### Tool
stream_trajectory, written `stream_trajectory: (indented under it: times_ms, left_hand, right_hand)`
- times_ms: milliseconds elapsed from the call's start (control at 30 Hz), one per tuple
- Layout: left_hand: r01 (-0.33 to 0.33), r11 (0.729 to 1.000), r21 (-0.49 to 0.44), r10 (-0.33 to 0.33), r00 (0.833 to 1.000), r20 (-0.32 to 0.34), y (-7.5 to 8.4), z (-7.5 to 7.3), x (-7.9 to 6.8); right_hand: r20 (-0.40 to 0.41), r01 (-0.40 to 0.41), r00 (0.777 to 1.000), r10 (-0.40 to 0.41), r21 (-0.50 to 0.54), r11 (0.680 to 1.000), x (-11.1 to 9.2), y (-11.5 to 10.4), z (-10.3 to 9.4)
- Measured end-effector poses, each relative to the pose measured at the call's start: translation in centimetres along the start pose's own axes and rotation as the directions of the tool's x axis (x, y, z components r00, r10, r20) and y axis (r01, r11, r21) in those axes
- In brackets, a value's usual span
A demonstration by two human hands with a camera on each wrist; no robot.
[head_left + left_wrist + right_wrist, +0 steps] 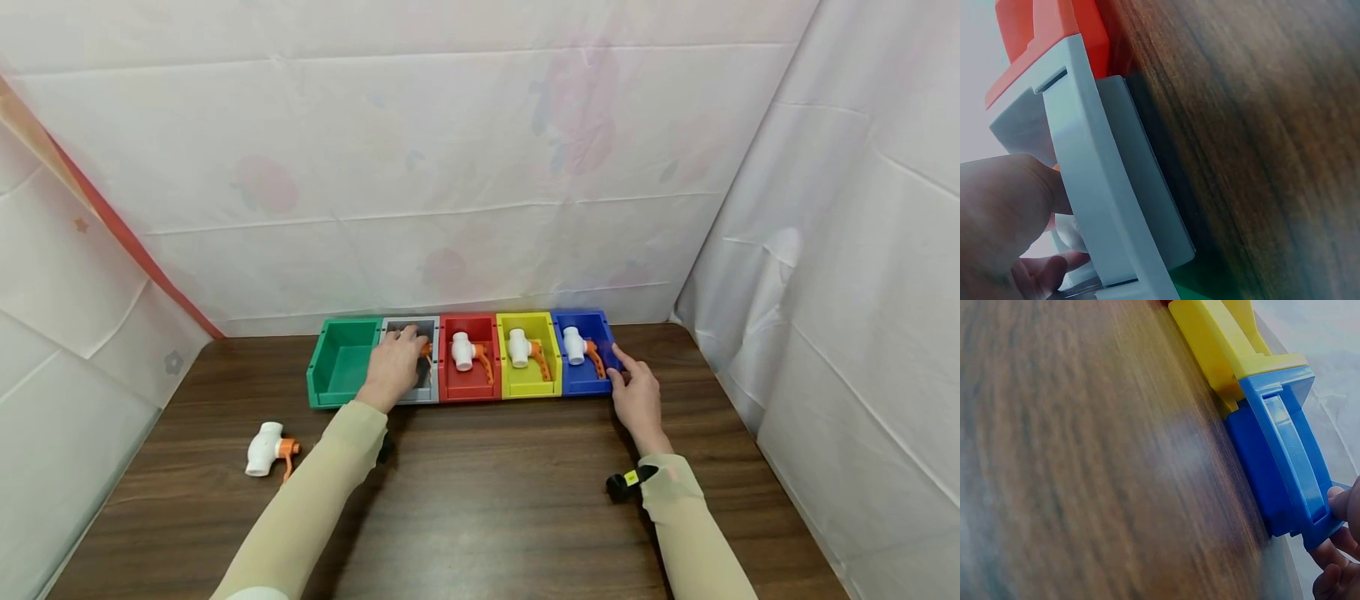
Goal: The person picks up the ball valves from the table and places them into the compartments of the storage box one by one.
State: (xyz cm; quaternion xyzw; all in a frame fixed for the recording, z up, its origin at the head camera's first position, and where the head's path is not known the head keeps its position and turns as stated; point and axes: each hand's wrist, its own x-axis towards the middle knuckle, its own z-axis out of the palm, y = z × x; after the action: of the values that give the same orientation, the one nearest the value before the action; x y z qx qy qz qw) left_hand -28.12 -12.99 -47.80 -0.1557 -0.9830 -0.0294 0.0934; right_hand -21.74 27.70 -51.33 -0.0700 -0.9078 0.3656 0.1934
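My left hand (393, 364) reaches down into the grey bin (1094, 187), palm down. Thumb and fingers close round a white ball valve (1069, 233) inside it, largely hidden by the hand and the bin's front wall. Its orange handle (427, 350) peeks out beside the fingers. At the right end of the row, my right hand (637, 396) grips the side wall of the blue bin (1250, 465), thumb on the inner side and fingers outside. A white ball valve (573, 346) with an orange lever lies in that blue bin.
Between them, the red bin (468, 393) and yellow bin (529, 389) each hold one similar valve. A green bin (347, 362) ends the row at left. Another ball valve (264, 450) lies on the wooden table (480, 500), left of my left forearm. White curtains surround the table.
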Motion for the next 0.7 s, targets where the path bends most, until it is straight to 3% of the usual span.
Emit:
stream_trajectory:
  times_ms: [467,700]
  left_hand:
    - [-0.011,1.0,-0.004,0.011,1.0,0.009,-0.38,0.47,0.12]
    - [-0.015,0.999,0.033,0.013,0.999,0.047,-0.13,0.39,0.1]
  right_hand:
    - [-0.015,0.012,1.0,-0.012,0.011,1.0,-0.05,-0.21,-0.09]
    - [-0.018,0.019,1.0,-0.019,0.005,1.0,-0.07,0.07,-0.04]
